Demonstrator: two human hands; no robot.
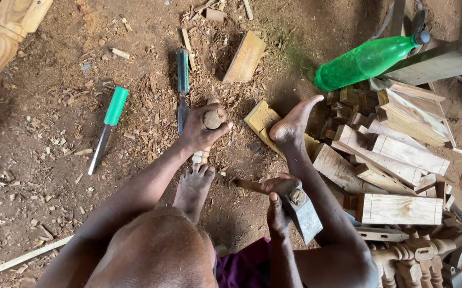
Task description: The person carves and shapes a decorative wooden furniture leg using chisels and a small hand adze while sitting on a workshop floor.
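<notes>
Dirt floor (39,176), littered with shavings. Right hand (278,213) grips hammer (301,213); left hand (204,128) clasps upright wooden-handled chisel (212,119) just beyond bare toes (201,169). Likely risk: a glancing blow drives the edge into the foot.

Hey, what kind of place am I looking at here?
Probably an informal woodworking shop with a dirt floor: wood shavings cover the ground, cut pale timber blocks are piled up, and a green-handled steel chisel lies nearby.
</notes>
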